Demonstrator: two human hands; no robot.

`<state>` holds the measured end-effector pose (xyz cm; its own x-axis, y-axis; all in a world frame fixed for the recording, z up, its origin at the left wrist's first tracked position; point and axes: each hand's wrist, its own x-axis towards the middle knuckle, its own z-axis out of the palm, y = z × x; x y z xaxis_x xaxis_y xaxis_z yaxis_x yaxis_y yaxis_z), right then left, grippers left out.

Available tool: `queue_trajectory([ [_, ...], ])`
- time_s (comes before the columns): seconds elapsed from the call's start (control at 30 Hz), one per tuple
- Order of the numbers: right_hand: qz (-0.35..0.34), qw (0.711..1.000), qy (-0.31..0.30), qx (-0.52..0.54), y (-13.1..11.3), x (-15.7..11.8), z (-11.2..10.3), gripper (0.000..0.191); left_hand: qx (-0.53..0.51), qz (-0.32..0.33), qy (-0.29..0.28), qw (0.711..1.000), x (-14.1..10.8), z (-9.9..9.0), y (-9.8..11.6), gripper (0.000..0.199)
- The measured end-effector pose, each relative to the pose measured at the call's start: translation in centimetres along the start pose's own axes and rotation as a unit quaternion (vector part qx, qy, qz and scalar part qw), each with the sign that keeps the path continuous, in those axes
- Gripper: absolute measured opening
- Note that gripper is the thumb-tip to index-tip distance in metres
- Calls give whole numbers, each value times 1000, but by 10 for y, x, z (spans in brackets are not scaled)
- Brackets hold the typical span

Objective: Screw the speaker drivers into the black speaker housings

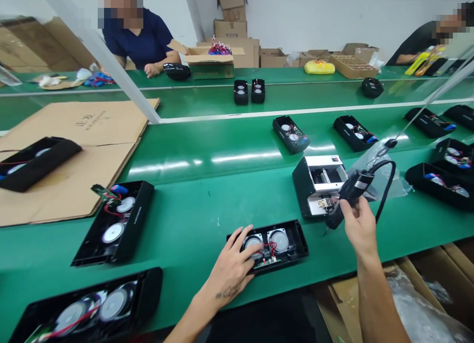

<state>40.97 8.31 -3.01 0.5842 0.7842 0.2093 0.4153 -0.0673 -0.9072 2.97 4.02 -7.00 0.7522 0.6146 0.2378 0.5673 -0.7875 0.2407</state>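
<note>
A black speaker housing (292, 239) with two round speakers and red wires lies open side up near the table's front edge. My left hand (233, 261) rests on its left end, fingers spread over the left speaker. My right hand (359, 224) grips a black electric screwdriver (353, 187), tip pointing down, to the right of the housing. A cable and a hanging cord join the tool's top. Just behind the tool stands a black and white screw feeder (314, 185), partly hidden by it.
Open housings lie at the left (137, 224), the front left (148, 298) and the right (440, 185). Cardboard (74, 155) covers the table's left part. A white frame bar (122, 81) slants at the upper left. Two people sit across the table. Boxes (344, 303) stand below the front edge.
</note>
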Motion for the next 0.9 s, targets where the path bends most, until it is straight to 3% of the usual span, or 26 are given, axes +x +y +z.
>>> queue_trajectory([
  [0.13, -13, 996, 57, 64, 8, -13, 16, 47, 3, -5, 8, 1000, 0, 2, -1, 31],
  [0.23, -7, 988, 10, 156, 4, -24, 18, 35, 3, -6, 17, 1000, -1, 4, -2, 31],
  [0.33, -1, 976, 7, 218, -15, -17, 10, 29, 0, 0, 34, 999, -1, 7, -6, 35],
  [0.43, -59, 957, 80, 271, -45, 0, 1, 35, -5, 2, 45, 999, 2, 10, -8, 36],
  [0.53, -119, 953, 125, 247, -67, 16, 3, 48, -6, -5, 49, 999, 8, 14, -6, 35],
  [0.73, -114, 986, 47, 117, -66, 21, 21, 33, -7, -17, 51, 999, 15, 17, -2, 31],
  [0.9, -27, 984, -94, 148, -64, -2, 13, 42, -10, -28, 49, 998, 15, 16, -1, 29],
])
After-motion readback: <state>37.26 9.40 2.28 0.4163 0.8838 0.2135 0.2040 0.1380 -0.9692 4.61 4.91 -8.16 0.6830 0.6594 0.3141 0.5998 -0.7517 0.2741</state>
